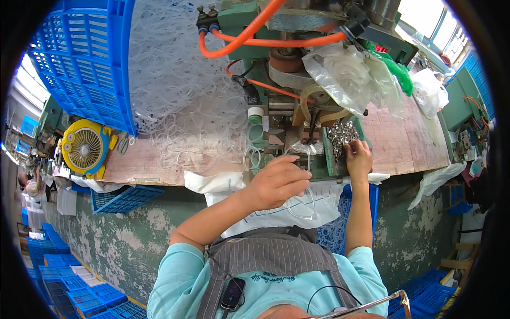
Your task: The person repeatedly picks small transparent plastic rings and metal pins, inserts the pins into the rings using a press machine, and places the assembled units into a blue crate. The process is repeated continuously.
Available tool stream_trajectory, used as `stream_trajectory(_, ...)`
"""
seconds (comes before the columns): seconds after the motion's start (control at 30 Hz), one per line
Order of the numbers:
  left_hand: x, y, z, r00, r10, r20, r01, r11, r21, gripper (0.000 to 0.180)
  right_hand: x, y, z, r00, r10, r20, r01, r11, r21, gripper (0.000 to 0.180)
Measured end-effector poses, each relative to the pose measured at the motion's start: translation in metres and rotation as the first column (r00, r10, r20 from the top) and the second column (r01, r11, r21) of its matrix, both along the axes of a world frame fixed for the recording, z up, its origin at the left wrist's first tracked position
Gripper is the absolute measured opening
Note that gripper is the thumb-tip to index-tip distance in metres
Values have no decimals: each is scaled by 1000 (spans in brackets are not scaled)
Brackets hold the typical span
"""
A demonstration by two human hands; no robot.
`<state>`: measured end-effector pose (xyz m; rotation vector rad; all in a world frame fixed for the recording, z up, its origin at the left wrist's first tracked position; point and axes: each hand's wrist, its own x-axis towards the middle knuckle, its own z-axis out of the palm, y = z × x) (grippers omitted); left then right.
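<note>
The left hand [276, 183] is curled closed around a loop of clear plastic tubing [304, 204], which hangs from the fingers in front of the bench [154, 165] edge; how many loops it holds is hard to tell, since the clear material nearly vanishes against the white plastic sheet [228, 186] behind it. The right hand [358, 158] reaches into a small green tray of shiny metal clips [340, 135]; its fingertips are buried among the pieces, so whether that grip has closed on one cannot be told. The clips are too many and too small to count.

Behind both hands stands one green metal press machine [249, 21], its top cut off by the picture's edge, with two orange hoses [249, 37] curving across it. A crumpled clear plastic bag [350, 74] covers part of its right side. A large tangled heap of clear tubing rings [180, 95] lies on the bench to the left, uncountable. One blue plastic crate [85, 58] stands tilted beside it, partly cut off, and one yellow round fan [85, 148] sits at the bench's left end.
</note>
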<state>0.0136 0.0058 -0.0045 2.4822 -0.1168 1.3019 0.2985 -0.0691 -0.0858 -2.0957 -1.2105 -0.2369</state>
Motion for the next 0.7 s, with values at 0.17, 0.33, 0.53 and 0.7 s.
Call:
stream_trajectory(0.17, -23, 8, -15, 980, 186, 68, -192, 976, 99, 31, 2, 0, -4, 961, 24, -277, 35, 978, 207, 8)
stream_trajectory(0.33, -65, 78, -67, 612, 776, -150, -763, 530, -371, 8, 0, -1, -9, 952, -5, -305, 85, 965, 249, 10)
stream_trajectory(0.53, -89, 149, -119, 276, 604, -748, -952, 65, -298, 39, -4, 0, -7, 978, -92, -189, 136, 962, 238, 11)
stream_trajectory(0.7, -91, 144, -141, 517, 720, -464, -695, 36, -718, 35, -6, -2, -6, 980, -90, -179, 135, 957, 258, 8)
